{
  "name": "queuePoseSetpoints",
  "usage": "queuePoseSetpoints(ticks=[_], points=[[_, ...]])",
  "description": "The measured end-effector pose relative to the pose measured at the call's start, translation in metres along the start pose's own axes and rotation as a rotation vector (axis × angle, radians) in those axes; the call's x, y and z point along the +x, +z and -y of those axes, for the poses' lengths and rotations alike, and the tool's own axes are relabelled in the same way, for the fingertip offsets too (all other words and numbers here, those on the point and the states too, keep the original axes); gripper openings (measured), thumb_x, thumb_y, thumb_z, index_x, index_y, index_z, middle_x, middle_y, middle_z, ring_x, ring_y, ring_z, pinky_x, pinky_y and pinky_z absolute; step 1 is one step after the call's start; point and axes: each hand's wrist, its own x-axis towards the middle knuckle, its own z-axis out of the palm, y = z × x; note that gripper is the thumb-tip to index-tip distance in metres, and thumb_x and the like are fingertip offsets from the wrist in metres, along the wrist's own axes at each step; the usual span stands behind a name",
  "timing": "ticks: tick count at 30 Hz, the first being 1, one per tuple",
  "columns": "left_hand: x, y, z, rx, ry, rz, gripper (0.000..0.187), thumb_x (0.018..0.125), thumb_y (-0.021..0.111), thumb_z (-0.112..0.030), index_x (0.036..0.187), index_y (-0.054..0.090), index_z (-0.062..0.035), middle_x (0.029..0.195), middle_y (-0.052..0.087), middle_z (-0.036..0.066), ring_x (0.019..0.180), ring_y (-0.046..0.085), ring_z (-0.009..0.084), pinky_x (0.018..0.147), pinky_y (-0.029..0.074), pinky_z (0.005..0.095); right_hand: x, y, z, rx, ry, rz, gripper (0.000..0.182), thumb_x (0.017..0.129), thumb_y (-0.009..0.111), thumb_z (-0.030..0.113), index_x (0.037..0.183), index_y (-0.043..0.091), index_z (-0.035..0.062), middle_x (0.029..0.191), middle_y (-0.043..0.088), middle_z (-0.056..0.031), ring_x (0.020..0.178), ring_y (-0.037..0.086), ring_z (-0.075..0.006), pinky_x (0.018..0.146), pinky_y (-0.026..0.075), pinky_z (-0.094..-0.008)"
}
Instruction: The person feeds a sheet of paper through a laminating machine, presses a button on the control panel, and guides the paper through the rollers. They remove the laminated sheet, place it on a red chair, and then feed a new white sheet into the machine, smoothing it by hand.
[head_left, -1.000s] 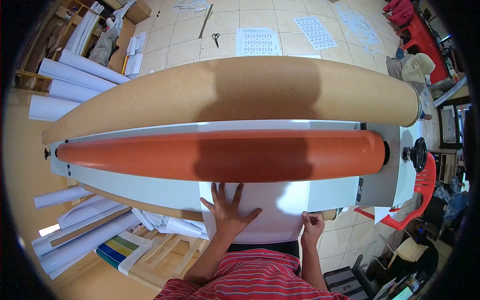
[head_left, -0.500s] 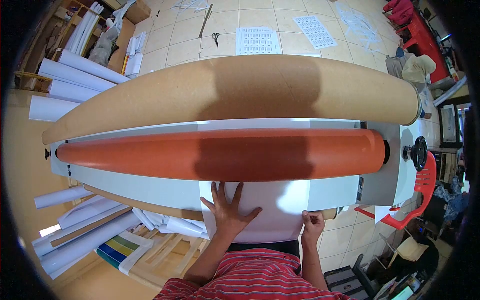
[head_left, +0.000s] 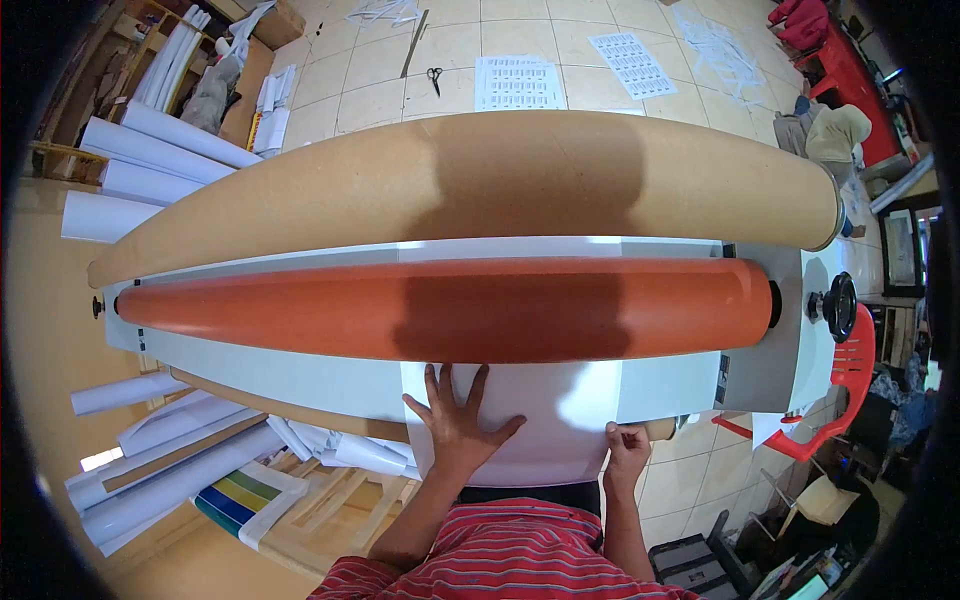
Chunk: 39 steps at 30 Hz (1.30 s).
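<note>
A white sheet [head_left: 540,410] lies over the pale machine bed [head_left: 330,385], its far end passing under a long orange roller [head_left: 510,310]. Fingers spread, my left hand [head_left: 462,420] presses flat on the sheet's left part, fingertips close to the roller. My right hand [head_left: 627,450] pinches the sheet's right edge near the front, thumb and fingers together. The sheet's near end hangs toward my waist. Beyond the orange roller stretches a thick brown roll [head_left: 540,175], with my shadow across both.
A black hand wheel [head_left: 838,307] sits at the machine's right end, beside a red chair [head_left: 845,385]. White rolls [head_left: 185,465] are stacked at the left. Scissors [head_left: 434,80] and printed sheets [head_left: 518,83] lie on the tiled floor. Another person [head_left: 835,135] is at the upper right.
</note>
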Motion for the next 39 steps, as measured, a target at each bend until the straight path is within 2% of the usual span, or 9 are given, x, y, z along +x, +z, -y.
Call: queuePoseSetpoints(ticks=[3, 5, 11, 16, 18, 21, 30, 35, 39], points=[[0.0, -0.001, 0.0, -0.012, 0.021, -0.011, 0.086, 0.059, 0.078, -0.063, 0.125, 0.063, -0.0107, 0.14, 0.038, 0.029, 0.136, 0.02, 0.0506, 0.094, 0.003, 0.0822, -0.001, 0.001, 0.001, -0.008, -0.005, 0.002, 0.022, 0.082, 0.078, 0.015, 0.078, 0.058, 0.0054, 0.074, 0.058, 0.0009, 0.07, 0.052, -0.0076, 0.067, 0.042, -0.0239], [0.001, -0.008, -0.004, 0.056, -0.063, 0.182, 0.095, 0.062, 0.073, -0.068, 0.137, 0.05, -0.0135, 0.15, 0.018, 0.025, 0.142, 0.004, 0.0441, 0.101, 0.0, 0.0776, -0.001, 0.0, 0.003, -0.019, -0.019, 0.008, 0.022, 0.083, 0.077, 0.015, 0.079, 0.058, 0.0055, 0.074, 0.058, 0.0009, 0.07, 0.052, -0.0076, 0.067, 0.042, -0.0237], [0.003, -0.014, -0.008, 0.074, -0.11, 0.251, 0.093, 0.064, 0.072, -0.067, 0.138, 0.048, -0.0151, 0.151, 0.018, 0.025, 0.142, 0.006, 0.0449, 0.101, 0.0, 0.0776, 0.002, -0.003, -0.006, 0.032, -0.052, 0.032, 0.021, 0.084, 0.075, 0.014, 0.078, 0.057, 0.0066, 0.073, 0.057, 0.0015, 0.066, 0.049, -0.0061, 0.063, 0.04, -0.0221], [-0.008, -0.007, -0.001, 0.045, -0.049, 0.139, 0.093, 0.065, 0.071, -0.065, 0.14, 0.046, -0.0167, 0.15, 0.022, 0.027, 0.141, 0.011, 0.0475, 0.101, 0.005, 0.0778, 0.004, -0.002, -0.01, 0.121, -0.058, 0.059, 0.019, 0.083, 0.074, 0.004, 0.077, 0.056, 0.0062, 0.07, 0.056, 0.0024, 0.063, 0.047, -0.0043, 0.06, 0.038, -0.0209], [-0.009, -0.003, 0.0, 0.039, -0.015, 0.091, 0.093, 0.065, 0.071, -0.065, 0.141, 0.045, -0.0169, 0.15, 0.023, 0.027, 0.141, 0.013, 0.0482, 0.101, 0.008, 0.0777, 0.007, -0.002, -0.018, 0.118, -0.042, 0.052, 0.02, 0.084, 0.072, 0.003, 0.076, 0.055, 0.007, 0.067, 0.054, 0.0035, 0.06, 0.044, -0.0038, 0.057, 0.037, -0.0216], [-0.012, -0.004, 0.0, 0.071, -0.012, 0.101, 0.096, 0.066, 0.071, -0.064, 0.143, 0.043, -0.0154, 0.152, 0.02, 0.03, 0.143, 0.013, 0.0469, 0.102, 0.017, 0.0744, 0.009, -0.001, -0.019, 0.137, -0.136, 0.117, 0.021, 0.088, 0.07, 0.008, 0.076, 0.052, 0.0088, 0.059, 0.05, 0.0024, 0.042, 0.038, -0.0047, 0.037, 0.03, -0.0224], [-0.012, -0.009, -0.007, 0.097, -0.048, 0.198, 0.103, 0.063, 0.071, -0.066, 0.145, 0.039, -0.0132, 0.152, 0.016, 0.032, 0.144, 0.011, 0.0445, 0.101, 0.017, 0.075, 0.01, 0.007, -0.017, 0.192, -0.147, 0.105, 0.022, 0.087, 0.071, 0.009, 0.077, 0.052, 0.0087, 0.058, 0.047, 0.0048, 0.046, 0.035, -0.0031, 0.041, 0.025, -0.0217], [-0.018, -0.006, -0.016, 0.084, -0.102, 0.21, 0.115, 0.057, 0.071, -0.074, 0.146, 0.036, -0.0111, 0.154, 0.011, 0.032, 0.145, 0.006, 0.0438, 0.099, 0.014, 0.0777, 0.013, 0.004, -0.016, 0.065, -0.132, 0.081, 0.018, 0.085, 0.074, 0.009, 0.077, 0.058, 0.0051, 0.067, 0.057, 0.0022, 0.059, 0.045, -0.0047, 0.055, 0.037, -0.0226], [-0.017, -0.008, -0.027, 0.093, -0.129, 0.209, 0.126, 0.053, 0.073, -0.076, 0.148, 0.031, -0.0054, 0.155, 0.004, 0.031, 0.145, 0.002, 0.0439, 0.099, 0.012, 0.0786, 0.013, 0.0, -0.012, 0.081, -0.164, 0.143, 0.019, 0.084, 0.074, 0.012, 0.076, 0.059, 0.0032, 0.069, 0.058, 0.0005, 0.063, 0.048, -0.0065, 0.059, 0.04, -0.0241]])
